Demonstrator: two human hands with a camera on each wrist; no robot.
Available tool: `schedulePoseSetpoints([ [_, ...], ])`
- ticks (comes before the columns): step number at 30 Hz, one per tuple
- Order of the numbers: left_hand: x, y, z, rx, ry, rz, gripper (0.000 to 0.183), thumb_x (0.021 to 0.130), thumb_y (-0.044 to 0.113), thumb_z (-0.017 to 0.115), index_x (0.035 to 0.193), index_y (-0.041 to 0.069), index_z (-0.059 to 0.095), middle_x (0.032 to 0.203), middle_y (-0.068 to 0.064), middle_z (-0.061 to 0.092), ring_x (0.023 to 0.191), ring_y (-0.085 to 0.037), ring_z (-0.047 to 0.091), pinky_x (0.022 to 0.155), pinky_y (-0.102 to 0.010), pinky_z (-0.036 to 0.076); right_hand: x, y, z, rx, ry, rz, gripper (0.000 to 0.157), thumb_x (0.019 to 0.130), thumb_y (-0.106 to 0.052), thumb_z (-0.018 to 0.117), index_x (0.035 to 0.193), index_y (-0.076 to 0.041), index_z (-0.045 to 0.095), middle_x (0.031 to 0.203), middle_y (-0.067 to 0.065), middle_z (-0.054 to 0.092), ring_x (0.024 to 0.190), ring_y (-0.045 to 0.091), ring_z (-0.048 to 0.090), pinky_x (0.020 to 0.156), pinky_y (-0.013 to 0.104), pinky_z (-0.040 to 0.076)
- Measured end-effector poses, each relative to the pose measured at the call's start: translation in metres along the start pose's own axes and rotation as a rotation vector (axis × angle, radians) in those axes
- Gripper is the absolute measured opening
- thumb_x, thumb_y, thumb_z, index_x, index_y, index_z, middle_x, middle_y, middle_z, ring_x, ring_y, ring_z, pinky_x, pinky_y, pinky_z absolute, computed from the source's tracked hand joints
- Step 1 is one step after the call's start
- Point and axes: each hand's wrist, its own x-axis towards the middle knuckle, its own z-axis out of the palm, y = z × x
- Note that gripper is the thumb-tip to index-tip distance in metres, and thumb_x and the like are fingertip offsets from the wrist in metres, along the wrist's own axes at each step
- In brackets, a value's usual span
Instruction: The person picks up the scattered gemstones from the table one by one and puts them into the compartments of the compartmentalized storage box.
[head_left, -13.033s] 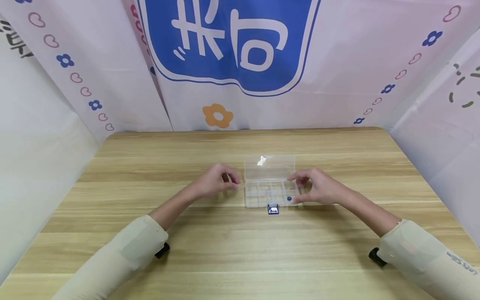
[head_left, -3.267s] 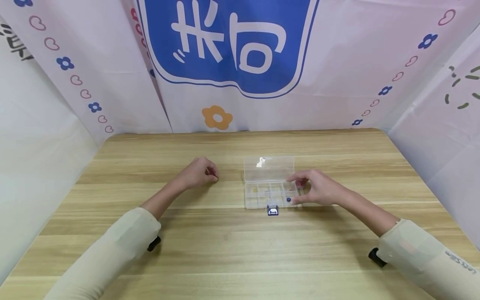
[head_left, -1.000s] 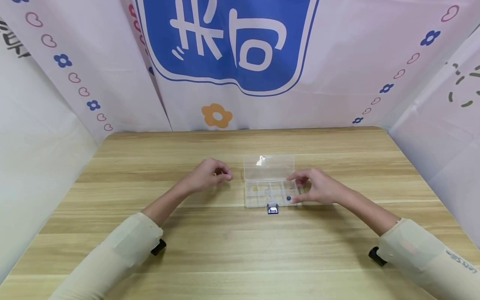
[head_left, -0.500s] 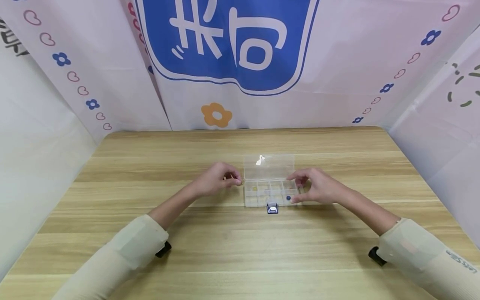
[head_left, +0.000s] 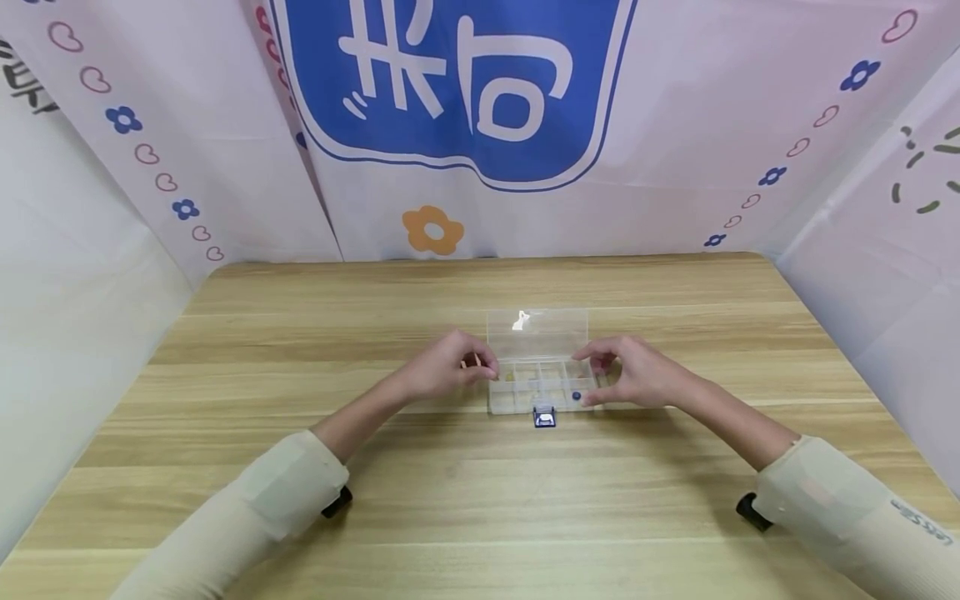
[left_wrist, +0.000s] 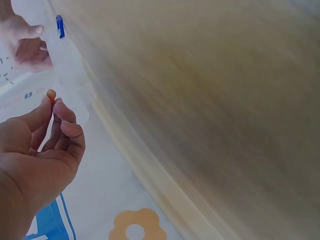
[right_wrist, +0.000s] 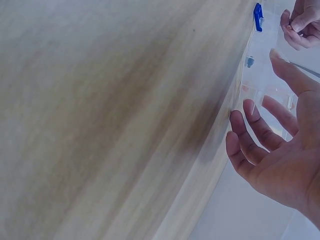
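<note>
A clear plastic compartment box stands on the table with its lid raised at the back and a blue latch in front. My left hand is at the box's back left corner, thumb and index finger pinching a small round orange bead. My right hand holds the box's right end between thumb and fingers. A dark blue bead lies in the front right compartment. Something small and yellow shows in the back left compartment, near the left fingertips.
The wood-grain table extends around the box on every side. Behind it hangs a white cloth with a blue sign and an orange flower. More white cloth closes in both sides.
The yellow piece in the back left compartment was absent 13 s ago. Since 3.3 s ago my left hand has moved right to the box. My right hand has stayed at its right end.
</note>
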Motion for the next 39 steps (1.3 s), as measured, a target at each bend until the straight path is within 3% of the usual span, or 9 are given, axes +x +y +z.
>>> schedulePoseSetpoints([
  [20,0.004,0.003,0.01,0.058,-0.016,-0.038,0.004,0.095,0.001,0.073,0.092,0.001,0.076,0.089,-0.005,0.074,0.073,-0.011,0.061,0.066,-0.022,0.053,0.0,0.002,0.0,-0.007,-0.002,-0.001,0.059,0.078,-0.02,0.093,0.126,0.004,0.069,0.093,0.004,0.063,0.09,0.022,0.056,0.082,0.039,0.05],
  [39,0.005,0.003,0.012,0.067,-0.024,-0.044,0.004,0.094,0.001,0.074,0.094,-0.002,0.077,0.089,-0.005,0.074,0.071,-0.008,0.06,0.064,-0.022,0.053,-0.001,0.001,0.0,-0.004,0.005,0.001,0.058,0.078,-0.02,0.092,0.127,0.003,0.069,0.094,0.003,0.063,0.09,0.022,0.056,0.083,0.04,0.05],
])
